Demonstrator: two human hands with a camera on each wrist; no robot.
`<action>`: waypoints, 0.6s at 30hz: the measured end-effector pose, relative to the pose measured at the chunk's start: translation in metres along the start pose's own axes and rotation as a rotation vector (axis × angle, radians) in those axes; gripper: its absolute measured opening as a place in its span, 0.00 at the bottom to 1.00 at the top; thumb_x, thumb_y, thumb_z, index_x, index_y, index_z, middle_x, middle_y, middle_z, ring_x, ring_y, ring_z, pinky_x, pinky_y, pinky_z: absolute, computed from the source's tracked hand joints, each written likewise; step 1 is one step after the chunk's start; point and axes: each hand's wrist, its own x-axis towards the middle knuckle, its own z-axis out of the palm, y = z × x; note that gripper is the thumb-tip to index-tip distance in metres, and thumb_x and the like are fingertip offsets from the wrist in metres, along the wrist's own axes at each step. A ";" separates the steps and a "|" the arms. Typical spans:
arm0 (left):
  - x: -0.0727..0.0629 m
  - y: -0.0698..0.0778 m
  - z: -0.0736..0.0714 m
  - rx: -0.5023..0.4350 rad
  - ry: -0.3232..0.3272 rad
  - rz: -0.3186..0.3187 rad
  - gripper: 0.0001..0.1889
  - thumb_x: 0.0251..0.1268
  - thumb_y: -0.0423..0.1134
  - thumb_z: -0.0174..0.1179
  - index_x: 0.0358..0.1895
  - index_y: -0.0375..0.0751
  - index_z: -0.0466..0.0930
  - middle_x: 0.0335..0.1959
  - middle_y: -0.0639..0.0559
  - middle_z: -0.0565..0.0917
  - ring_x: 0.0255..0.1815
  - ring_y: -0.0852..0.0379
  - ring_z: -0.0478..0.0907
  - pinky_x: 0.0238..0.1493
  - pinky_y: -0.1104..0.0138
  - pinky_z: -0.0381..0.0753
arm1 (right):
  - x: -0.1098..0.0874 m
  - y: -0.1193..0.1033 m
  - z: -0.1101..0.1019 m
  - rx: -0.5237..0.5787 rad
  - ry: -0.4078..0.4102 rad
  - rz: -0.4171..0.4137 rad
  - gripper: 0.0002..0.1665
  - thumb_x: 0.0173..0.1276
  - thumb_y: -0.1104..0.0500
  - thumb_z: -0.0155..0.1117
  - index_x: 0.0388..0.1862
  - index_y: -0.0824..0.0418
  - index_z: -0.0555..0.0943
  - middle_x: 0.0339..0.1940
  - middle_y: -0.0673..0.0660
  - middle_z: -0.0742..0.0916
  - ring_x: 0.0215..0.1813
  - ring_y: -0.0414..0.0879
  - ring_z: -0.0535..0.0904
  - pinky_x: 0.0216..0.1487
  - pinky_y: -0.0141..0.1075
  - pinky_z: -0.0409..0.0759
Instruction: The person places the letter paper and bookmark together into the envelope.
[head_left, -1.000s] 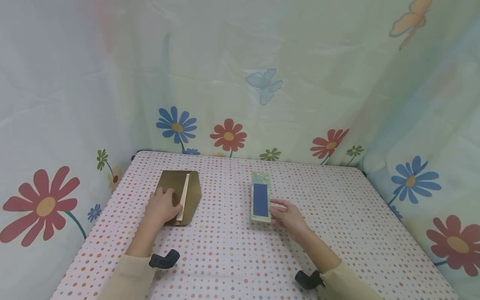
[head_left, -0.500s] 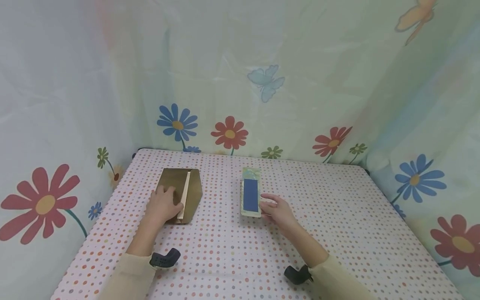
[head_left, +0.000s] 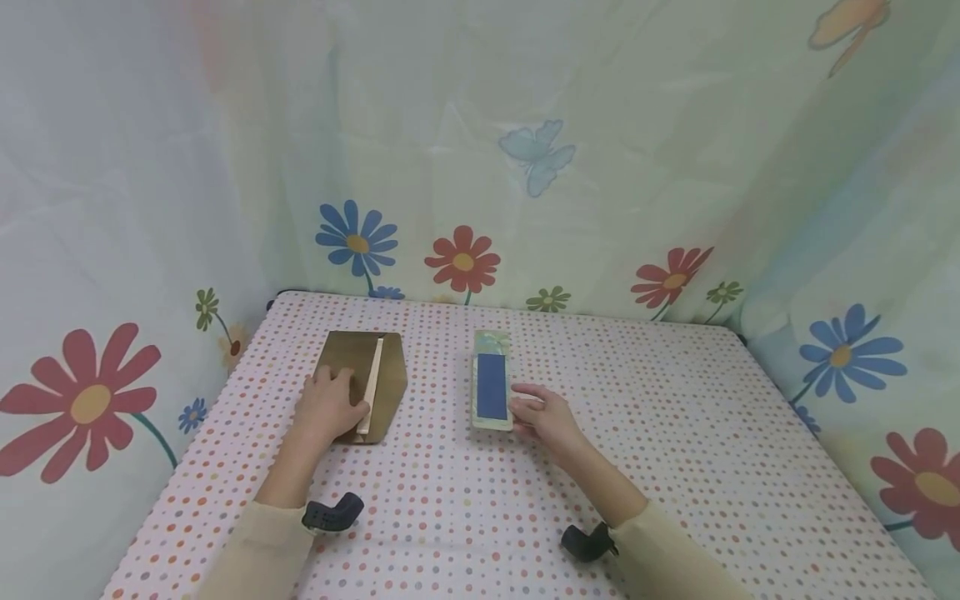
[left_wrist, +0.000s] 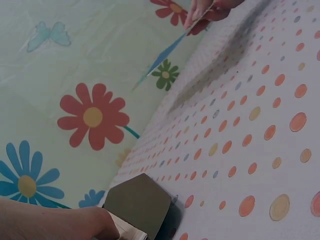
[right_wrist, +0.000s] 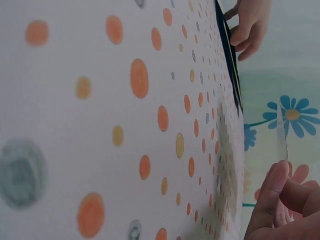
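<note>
A gold-brown envelope (head_left: pixel 388 387) lies on the left of the table, its flap spread to the right. Between flap and body shows a narrow cream opening (head_left: pixel 372 385). My left hand (head_left: pixel 325 407) grips the envelope, fingers bent over the body and thumb at the opening. To the right, my right hand (head_left: pixel 546 421) pinches a long thin card (head_left: pixel 492 387) by its right edge. Leafy green surrounds a blue rectangle on it. Edge-on in the right wrist view, the card (right_wrist: pixel 281 132) rises from between thumb and fingers, and in the left wrist view its shadow falls on the cloth.
A white tablecloth (head_left: pixel 450 517) with coloured dots covers the table. Curtains (head_left: pixel 420 125) printed with flowers and butterflies hang behind it and along both sides. Each wrist carries a black camera mount (head_left: pixel 333 512) near the beige sleeve.
My right hand has moved left with the card, bringing it closer to the envelope. The left hand keeps its place on the envelope. The head view has shifted slightly.
</note>
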 end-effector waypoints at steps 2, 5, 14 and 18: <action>0.000 0.000 0.000 -0.001 0.003 0.003 0.35 0.55 0.46 0.59 0.66 0.34 0.65 0.62 0.28 0.64 0.61 0.30 0.64 0.51 0.38 0.71 | 0.001 0.001 0.003 -0.006 -0.006 0.001 0.25 0.68 0.63 0.58 0.64 0.61 0.71 0.43 0.58 0.86 0.33 0.40 0.83 0.36 0.32 0.83; 0.000 0.000 -0.001 0.001 0.005 0.005 0.34 0.55 0.46 0.59 0.66 0.34 0.66 0.62 0.28 0.64 0.60 0.30 0.65 0.50 0.38 0.72 | 0.003 0.001 0.008 -0.017 -0.009 0.014 0.25 0.67 0.63 0.59 0.63 0.61 0.72 0.43 0.58 0.86 0.33 0.40 0.84 0.36 0.32 0.83; 0.001 0.000 0.000 0.012 0.004 0.000 0.34 0.56 0.47 0.60 0.66 0.35 0.66 0.62 0.28 0.64 0.59 0.30 0.66 0.50 0.39 0.72 | 0.002 0.001 0.023 -0.022 -0.023 0.006 0.24 0.67 0.64 0.58 0.63 0.63 0.72 0.45 0.61 0.86 0.33 0.41 0.84 0.36 0.31 0.83; 0.002 0.000 0.001 0.014 0.001 0.002 0.34 0.56 0.47 0.59 0.66 0.35 0.65 0.62 0.28 0.64 0.60 0.30 0.65 0.49 0.38 0.72 | 0.002 0.001 0.029 -0.024 -0.030 0.004 0.24 0.67 0.64 0.58 0.62 0.63 0.73 0.46 0.61 0.87 0.33 0.40 0.84 0.35 0.31 0.83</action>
